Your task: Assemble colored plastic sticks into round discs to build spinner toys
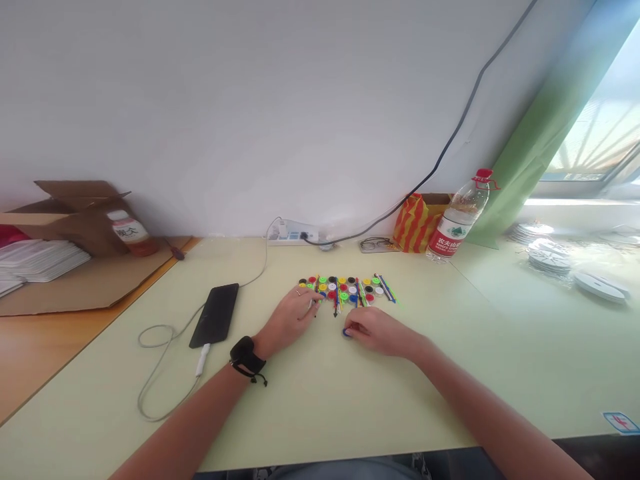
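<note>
My right hand [376, 329] pinches a small blue disc [346, 333] just above the table, in front of the coloured pieces. At the left end of those pieces is my left hand [296, 311], its fingers bent together over the nearest ones. Whatever is between its fingertips is too small to make out. Round discs [343, 281] in red, yellow, green, black, white and blue lie in rows behind both hands. Thin coloured sticks [384, 287] lie in bundles between groups of discs. My left hand hides part of the leftmost group.
A black phone [215, 316] with a white cable lies left of my left arm. Against the wall are a power strip [293, 233], glasses [377, 244], a striped bag [416, 223] and a water bottle [460, 217]. A cardboard box [83, 220] stands left; white discs [550, 257] are stacked right.
</note>
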### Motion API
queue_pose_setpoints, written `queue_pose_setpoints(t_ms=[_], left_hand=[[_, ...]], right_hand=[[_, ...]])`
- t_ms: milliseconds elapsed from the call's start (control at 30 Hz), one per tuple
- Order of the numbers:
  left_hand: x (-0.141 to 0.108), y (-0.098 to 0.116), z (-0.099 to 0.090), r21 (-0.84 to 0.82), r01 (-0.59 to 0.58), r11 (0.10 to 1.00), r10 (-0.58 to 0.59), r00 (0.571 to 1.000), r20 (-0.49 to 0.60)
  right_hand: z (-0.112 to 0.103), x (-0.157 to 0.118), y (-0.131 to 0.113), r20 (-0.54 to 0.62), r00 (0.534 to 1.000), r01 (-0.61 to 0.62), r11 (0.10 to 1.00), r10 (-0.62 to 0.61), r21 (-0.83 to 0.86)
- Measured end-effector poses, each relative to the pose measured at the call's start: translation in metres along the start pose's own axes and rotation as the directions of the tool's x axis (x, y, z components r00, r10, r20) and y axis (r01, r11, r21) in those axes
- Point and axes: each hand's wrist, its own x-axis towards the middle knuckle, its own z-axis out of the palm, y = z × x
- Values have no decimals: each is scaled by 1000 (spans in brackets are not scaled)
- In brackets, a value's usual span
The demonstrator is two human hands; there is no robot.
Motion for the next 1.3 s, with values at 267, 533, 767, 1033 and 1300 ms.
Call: queue_pose_setpoints(t_ms=[267, 533, 767, 1033, 1300], left_hand=[[-7, 26, 7, -19, -41, 999, 45, 958, 283], [-6, 33, 5, -11, -37, 999, 39, 942, 334], [-6, 35, 6, -13, -57, 998, 58, 936, 347], [-6, 35, 9, -40, -44, 998, 55, 943, 327], [-7, 36, 9, -51, -58, 997, 71, 950, 303]], right_hand=[[-39, -7, 63, -388, 883, -310, 949, 266, -55], [-48, -11, 108, -457, 750, -579, 809, 478, -103], [-39, 0, 102, -492, 689, -642, 764, 532, -72], [-40, -1, 102, -532, 646, -649, 761, 548, -4], [-41, -1, 95, -637, 686, -413, 909, 351, 57]])
